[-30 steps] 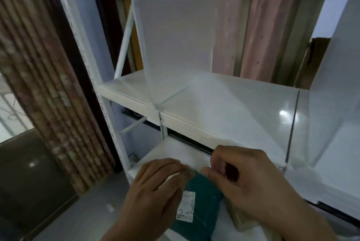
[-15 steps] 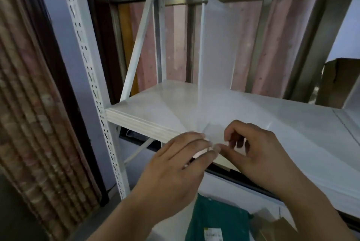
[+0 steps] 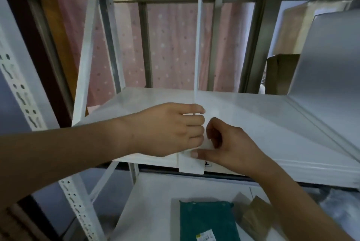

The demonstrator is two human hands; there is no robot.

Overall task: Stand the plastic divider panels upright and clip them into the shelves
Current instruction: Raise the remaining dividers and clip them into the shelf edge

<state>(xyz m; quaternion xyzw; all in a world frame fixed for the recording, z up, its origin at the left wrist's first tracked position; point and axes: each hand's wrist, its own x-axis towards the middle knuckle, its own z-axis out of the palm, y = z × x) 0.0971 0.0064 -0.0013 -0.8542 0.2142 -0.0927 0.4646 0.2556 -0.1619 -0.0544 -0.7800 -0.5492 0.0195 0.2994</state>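
Observation:
A thin translucent divider panel [image 3: 198, 45] stands upright on the white shelf [image 3: 272, 139], seen edge-on, reaching up to the shelf above. Its white clip tab [image 3: 191, 164] hangs over the shelf's front edge. My left hand [image 3: 171, 129] wraps its fingers around the panel's lower front edge. Just right of it, my right hand [image 3: 229, 145] pinches the panel's foot, thumb pressing on top of the clip tab. A second white panel [image 3: 329, 69] stands at the far right of the same shelf.
A perforated white upright [image 3: 25, 108] and a diagonal brace [image 3: 87, 49] frame the left side. On the lower shelf lie a green packet [image 3: 206, 219] with a label and a brown cardboard piece [image 3: 253, 219]. A cardboard box [image 3: 280, 73] sits behind at the right.
My hands rose from the green packet on the lower shelf to the divider's foot. The view swung so the panel is now edge-on. My left hand closed around the panel's front edge.

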